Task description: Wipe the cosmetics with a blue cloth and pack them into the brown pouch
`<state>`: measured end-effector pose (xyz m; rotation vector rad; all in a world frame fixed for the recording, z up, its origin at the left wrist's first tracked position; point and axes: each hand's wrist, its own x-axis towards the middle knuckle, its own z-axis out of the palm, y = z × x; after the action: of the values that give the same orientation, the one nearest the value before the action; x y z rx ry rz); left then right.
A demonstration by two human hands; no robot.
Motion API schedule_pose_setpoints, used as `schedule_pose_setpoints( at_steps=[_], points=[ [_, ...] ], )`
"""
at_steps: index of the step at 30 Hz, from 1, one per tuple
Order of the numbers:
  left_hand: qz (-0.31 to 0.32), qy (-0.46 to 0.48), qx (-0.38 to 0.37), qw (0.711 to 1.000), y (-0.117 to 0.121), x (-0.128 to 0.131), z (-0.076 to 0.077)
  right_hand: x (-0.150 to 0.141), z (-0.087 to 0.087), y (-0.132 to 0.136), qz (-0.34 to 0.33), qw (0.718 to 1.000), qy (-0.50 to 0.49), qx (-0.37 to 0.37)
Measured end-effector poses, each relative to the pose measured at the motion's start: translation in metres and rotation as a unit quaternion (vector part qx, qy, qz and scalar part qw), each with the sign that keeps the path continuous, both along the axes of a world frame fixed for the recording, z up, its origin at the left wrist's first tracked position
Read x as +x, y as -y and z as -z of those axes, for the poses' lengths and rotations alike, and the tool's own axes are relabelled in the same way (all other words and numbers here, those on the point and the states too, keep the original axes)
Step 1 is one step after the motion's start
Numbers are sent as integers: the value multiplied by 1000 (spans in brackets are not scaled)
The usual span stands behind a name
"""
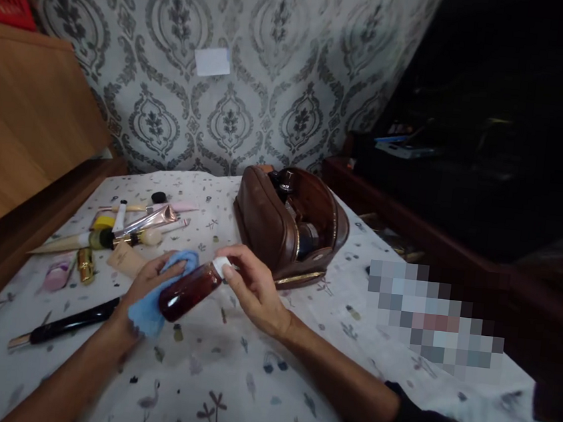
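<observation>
A dark red bottle (pixel 188 291) with a white cap lies tilted between my hands above the patterned cloth (pixel 223 379) on the table. My right hand (pixel 253 285) pinches the bottle's white cap end. My left hand (pixel 151 281) grips a blue cloth (pixel 155 305) pressed against the bottle's side. An open brown leather toiletry bag (pixel 284 228) stands just behind my hands, with small bottles upright inside it.
Several makeup brushes, tubes and small pots (pixel 123 228) lie scattered at the left. A long black brush (pixel 65 326) lies near my left forearm. A wooden board (pixel 24 117) rises at the left, patterned wallpaper behind, dark furniture (pixel 411 218) at the right.
</observation>
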<state>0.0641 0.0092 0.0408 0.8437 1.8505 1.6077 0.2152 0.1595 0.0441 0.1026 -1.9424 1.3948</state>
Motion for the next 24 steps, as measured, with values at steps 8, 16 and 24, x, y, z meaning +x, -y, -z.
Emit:
schedule_pose_setpoints(
  at_steps=[8, 16, 24],
  points=[
    [74, -602, -166, 778, 5, -17, -3, 1, 3, -1, -34, 987, 12, 155],
    [170, -564, -203, 782, 7, -31, 1, 0, 6, -2, -12, 986, 56, 156],
    [35, -599, -219, 770, 9, -25, -27, -1, 9, 1, -28, 992, 67, 105]
  ],
)
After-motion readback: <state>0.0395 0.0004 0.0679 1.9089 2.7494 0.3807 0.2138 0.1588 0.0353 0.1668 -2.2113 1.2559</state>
